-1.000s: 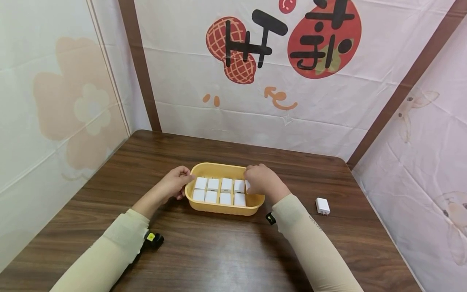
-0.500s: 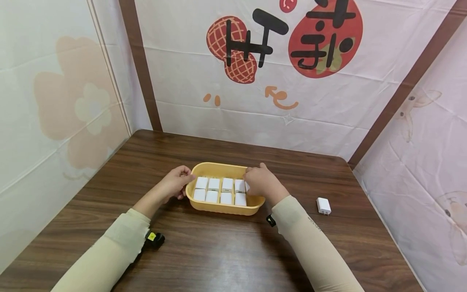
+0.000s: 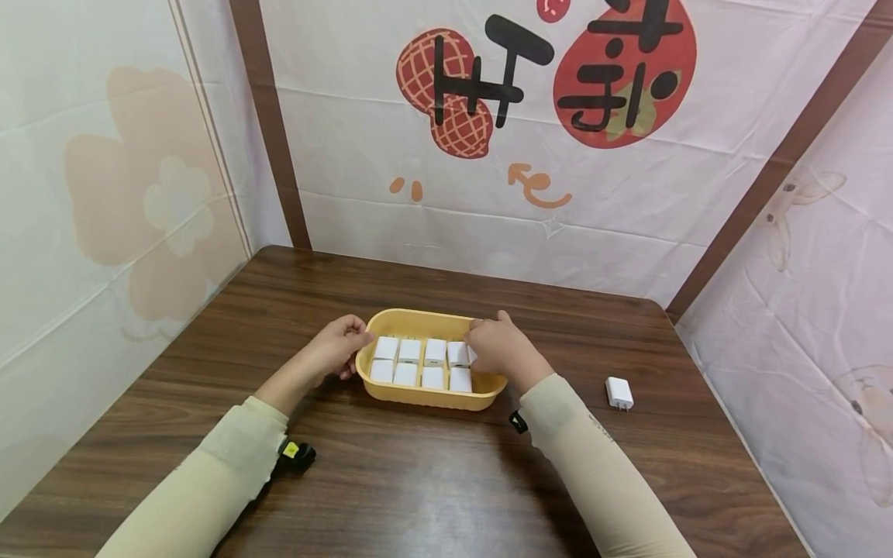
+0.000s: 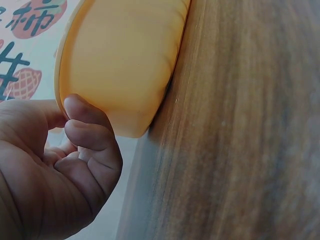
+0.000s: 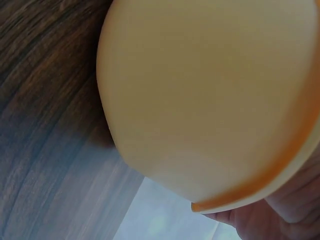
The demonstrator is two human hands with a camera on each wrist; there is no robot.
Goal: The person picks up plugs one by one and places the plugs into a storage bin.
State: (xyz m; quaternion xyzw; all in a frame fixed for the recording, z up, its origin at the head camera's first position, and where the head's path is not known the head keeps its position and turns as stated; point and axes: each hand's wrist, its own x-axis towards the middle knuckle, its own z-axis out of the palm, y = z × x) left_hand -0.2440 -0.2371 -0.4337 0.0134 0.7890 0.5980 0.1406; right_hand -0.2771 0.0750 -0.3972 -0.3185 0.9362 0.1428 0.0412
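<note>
A yellow plastic basket stands on the table with several white chargers laid in two rows inside. At its left end my left hand pinches the rim between thumb and curled fingers; the left wrist view shows this left hand at the basket's edge. My right hand reaches over the right end into the basket, fingers pointing down. A white charger shows in part at its fingertips, mostly hidden by the hand. In the right wrist view the basket wall covers most of the right hand.
One more white charger lies on the table to the right of the basket, its metal prongs toward the front. The brown wood-grain table ends at printed cloth walls at the back and sides.
The charger at my right fingertips has tilted slightly and shows a little more of its white side. Both hands stay at the basket, nearly unmoved; the lone charger lies where it was.
</note>
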